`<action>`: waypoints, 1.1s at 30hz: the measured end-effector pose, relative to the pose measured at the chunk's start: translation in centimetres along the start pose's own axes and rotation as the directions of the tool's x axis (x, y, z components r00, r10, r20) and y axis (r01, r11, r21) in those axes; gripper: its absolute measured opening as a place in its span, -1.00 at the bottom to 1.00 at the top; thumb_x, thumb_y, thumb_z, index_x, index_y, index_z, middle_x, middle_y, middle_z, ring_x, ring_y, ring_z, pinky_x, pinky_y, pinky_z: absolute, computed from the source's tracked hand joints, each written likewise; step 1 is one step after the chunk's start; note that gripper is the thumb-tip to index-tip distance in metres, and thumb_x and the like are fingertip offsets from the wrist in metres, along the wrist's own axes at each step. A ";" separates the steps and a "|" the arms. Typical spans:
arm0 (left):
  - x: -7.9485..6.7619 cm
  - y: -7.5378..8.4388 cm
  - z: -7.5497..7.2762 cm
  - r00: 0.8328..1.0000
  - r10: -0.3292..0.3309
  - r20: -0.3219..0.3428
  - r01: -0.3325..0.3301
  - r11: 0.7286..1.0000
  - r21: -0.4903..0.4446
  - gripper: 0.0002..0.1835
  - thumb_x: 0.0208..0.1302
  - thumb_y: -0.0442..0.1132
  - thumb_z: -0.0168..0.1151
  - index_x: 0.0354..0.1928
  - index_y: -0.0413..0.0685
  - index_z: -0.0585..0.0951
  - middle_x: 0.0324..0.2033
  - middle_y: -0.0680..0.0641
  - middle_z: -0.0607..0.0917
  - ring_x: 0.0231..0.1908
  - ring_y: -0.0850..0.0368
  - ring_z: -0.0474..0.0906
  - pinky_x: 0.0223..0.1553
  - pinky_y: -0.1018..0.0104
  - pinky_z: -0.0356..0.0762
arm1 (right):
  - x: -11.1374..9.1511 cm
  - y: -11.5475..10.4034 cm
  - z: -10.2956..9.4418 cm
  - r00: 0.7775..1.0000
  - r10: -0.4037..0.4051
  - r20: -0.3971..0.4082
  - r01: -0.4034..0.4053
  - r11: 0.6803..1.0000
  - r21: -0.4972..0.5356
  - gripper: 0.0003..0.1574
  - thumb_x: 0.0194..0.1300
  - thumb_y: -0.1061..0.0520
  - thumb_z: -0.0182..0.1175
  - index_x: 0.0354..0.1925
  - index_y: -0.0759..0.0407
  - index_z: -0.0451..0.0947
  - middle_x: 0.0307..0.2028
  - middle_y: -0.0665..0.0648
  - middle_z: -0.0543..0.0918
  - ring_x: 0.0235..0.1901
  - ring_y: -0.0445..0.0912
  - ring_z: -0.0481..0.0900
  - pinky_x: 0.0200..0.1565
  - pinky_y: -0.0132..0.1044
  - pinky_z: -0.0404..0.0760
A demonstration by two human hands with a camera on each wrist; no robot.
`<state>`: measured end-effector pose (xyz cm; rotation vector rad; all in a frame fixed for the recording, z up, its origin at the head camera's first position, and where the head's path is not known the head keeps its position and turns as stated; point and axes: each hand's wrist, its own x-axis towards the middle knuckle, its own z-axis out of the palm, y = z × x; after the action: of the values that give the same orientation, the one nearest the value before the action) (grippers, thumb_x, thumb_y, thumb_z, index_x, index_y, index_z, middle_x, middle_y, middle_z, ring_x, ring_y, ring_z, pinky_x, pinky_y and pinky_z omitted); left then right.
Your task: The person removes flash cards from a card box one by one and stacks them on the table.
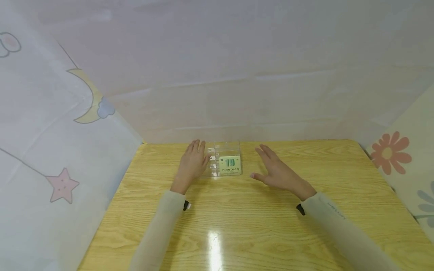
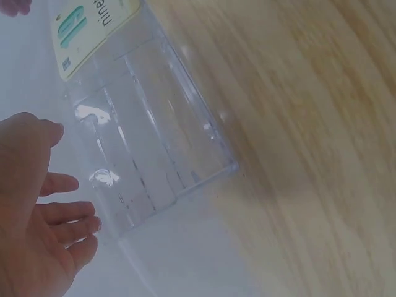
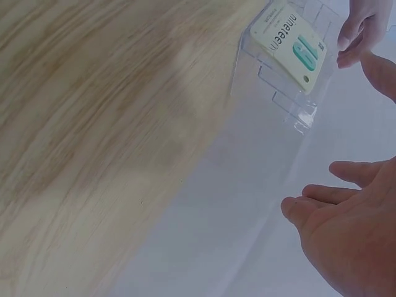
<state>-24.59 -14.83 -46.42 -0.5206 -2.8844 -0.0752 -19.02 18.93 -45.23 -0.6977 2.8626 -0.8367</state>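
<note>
A clear plastic tray (image 1: 226, 148) with raised dividers lies near the back edge of the wooden table. On its right part rests a pale yellow card (image 1: 230, 166) printed with a green 19 and the word nineteen. My left hand (image 1: 192, 162) is over the tray's left end, fingers extended and thumb apart. Seen from the left wrist, the fingers (image 2: 73, 232) are loosely bent beside the tray's compartments and grip nothing. My right hand (image 1: 280, 174) hovers to the right of the tray, thumb and fingers spread, with nothing held.
The wooden table (image 1: 217, 210) extends toward me, with a bright light reflection near its front. A pale cloth wall (image 1: 251, 101) rises right behind the tray. Printed side panels stand at left and right, with a moon (image 1: 89, 98) and a red flower (image 1: 390, 152).
</note>
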 end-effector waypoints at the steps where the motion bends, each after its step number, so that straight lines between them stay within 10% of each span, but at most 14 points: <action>1: 0.0 0.1 0.1 1.000 -0.005 0.000 0.005 1.000 -0.012 -0.29 0.68 0.12 -0.10 0.59 -0.27 0.24 0.55 -0.39 0.31 0.57 -0.30 0.25 0.62 -0.06 0.21 | 0.0 0.0 0.1 1.000 -0.004 0.000 0.004 1.000 0.002 0.31 0.43 -0.37 0.27 0.71 0.15 -0.20 0.71 0.32 -0.22 0.66 0.37 -0.12 0.46 0.41 0.33; 33: 0.4 2.0 2.6 0.999 -0.007 -0.041 0.009 0.999 0.051 -0.33 0.74 -0.01 -0.23 0.62 -0.35 0.13 0.63 -0.38 0.13 0.65 -0.29 0.05 0.66 -0.13 0.09 | 1.9 -2.6 1.3 0.997 -0.078 0.004 0.078 0.997 -0.004 0.26 0.42 -0.32 0.31 0.70 0.17 -0.11 0.71 0.29 -0.16 0.67 0.29 -0.03 0.46 0.30 0.41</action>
<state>-24.77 -12.61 -48.84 -0.4920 -2.8411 -0.0131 -19.35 15.48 -44.84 -0.8160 2.8515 -0.8383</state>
